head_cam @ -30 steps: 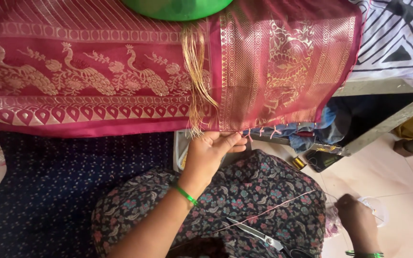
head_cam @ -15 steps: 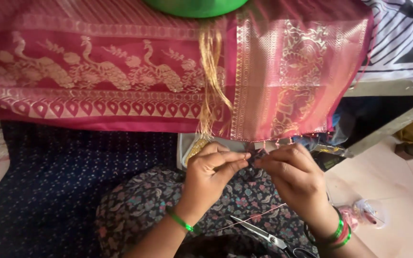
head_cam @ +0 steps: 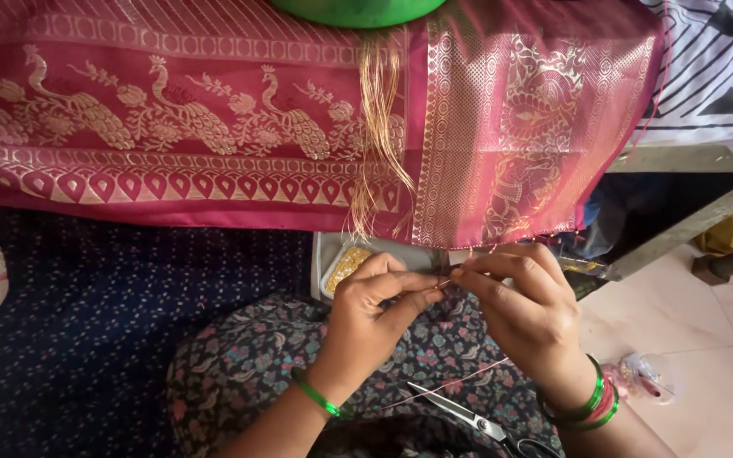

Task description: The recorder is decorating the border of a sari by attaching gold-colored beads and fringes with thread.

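Two hands meet at the lower edge of one magenta sari [head_cam: 214, 153] that hangs over the front edge of the surface. The left hand [head_cam: 375, 309] pinches its thumb and forefinger together on the sari's fringe threads [head_cam: 447, 282], and the right hand [head_cam: 523, 297] pinches the same threads from the other side, fingertips nearly touching. One loose bunch of gold threads [head_cam: 379, 127] dangles down the sari's face just above the hands. Three woven gold peacocks show in a row along the border. One small tray of gold beads [head_cam: 345, 267] sits just behind the left hand. One pair of scissors [head_cam: 468, 420] lies on the floral lap below the right hand. The left wrist carries one green bangle [head_cam: 320, 399]; the right wrist carries several green and red bangles [head_cam: 591, 403], the exact number hard to tell. One green bowl [head_cam: 358, 10] stands on the sari at the top.
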